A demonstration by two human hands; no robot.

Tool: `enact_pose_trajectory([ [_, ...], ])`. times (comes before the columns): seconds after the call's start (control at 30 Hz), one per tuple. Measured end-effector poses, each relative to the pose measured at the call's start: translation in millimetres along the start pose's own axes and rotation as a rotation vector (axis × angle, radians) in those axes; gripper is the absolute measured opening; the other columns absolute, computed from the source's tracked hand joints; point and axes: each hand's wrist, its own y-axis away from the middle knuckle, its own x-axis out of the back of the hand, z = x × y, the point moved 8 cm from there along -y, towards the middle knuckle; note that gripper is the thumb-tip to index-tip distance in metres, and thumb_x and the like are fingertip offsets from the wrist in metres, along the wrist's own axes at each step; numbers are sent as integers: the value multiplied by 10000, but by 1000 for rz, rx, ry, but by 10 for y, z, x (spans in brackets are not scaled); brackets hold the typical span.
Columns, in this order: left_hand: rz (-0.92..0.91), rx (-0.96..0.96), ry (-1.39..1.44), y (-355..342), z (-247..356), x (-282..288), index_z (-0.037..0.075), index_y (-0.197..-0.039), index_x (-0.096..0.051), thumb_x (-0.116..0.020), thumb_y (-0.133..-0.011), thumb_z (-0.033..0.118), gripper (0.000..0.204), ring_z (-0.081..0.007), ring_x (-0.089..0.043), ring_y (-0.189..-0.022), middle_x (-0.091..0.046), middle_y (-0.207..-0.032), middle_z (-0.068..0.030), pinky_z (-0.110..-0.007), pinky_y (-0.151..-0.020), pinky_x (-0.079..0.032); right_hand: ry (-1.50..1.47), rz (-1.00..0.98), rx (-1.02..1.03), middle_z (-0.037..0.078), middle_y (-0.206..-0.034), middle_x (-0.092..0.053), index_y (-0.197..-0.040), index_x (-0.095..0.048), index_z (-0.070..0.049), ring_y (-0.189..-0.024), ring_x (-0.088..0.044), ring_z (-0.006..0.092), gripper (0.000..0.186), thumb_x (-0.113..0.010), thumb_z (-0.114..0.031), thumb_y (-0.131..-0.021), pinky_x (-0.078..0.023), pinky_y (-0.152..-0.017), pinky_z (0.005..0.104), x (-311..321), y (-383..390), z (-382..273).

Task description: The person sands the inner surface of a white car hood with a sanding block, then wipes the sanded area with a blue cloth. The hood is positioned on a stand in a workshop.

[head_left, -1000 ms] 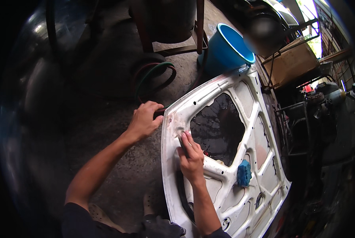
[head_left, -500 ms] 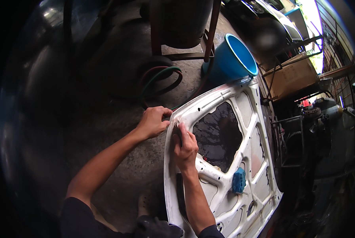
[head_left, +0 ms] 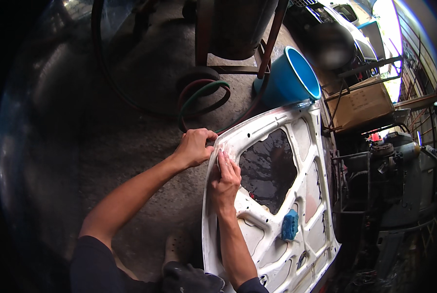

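A white car body panel [head_left: 272, 220] with ribs and cut-outs lies before me, its inner side up. My left hand [head_left: 194, 149] is at the panel's upper left corner, fingers and thumb closed on its outer edge. My right hand [head_left: 226, 178] rests just inside that edge. Its first fingers are straight, close together and pressed down on the white metal beside the large opening. Something pale and wet-looking shows at those fingertips; what lies under them is hidden. A blue sponge [head_left: 290, 225] sits on a rib, to the right of my right forearm.
A blue bucket [head_left: 289, 80] stands at the panel's far end. Red and green hoses [head_left: 203, 88] coil on the concrete floor [head_left: 130, 161], by a dark drum on a frame [head_left: 238, 34]. A cardboard box [head_left: 361, 105] and dark machinery [head_left: 399, 161] fill the right side.
My right fingertips stay near the same corner, with the fingers now straighter and closer together. My left hand keeps its place at the edge. The whole view has shifted slightly.
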Motion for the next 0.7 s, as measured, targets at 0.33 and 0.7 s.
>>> enact_pose_trajectory([
  [0.33, -12, 6, 7, -12, -14, 6, 4, -1011, -667, -689, -696, 99, 329, -215, -674, -744, -672, -915, -151, -314, -686, -532, -27, 14, -135, 206, -1209, -588, -1170, -613, -11, -1097, -519, 351, 395, -567, -37, -779, -355, -985, 419, -64, -25, 118],
  [0.7, -104, 57, 186, -48, -41, 15, 2, -1002, -668, -675, -673, 130, 354, -261, -680, -826, -679, -933, -179, -319, -750, -531, 56, -185, -171, 103, -1418, -431, -1332, -484, -68, -1339, -301, 393, 642, -468, -70, -689, -178, -1075, 593, -224, -1, 176],
])
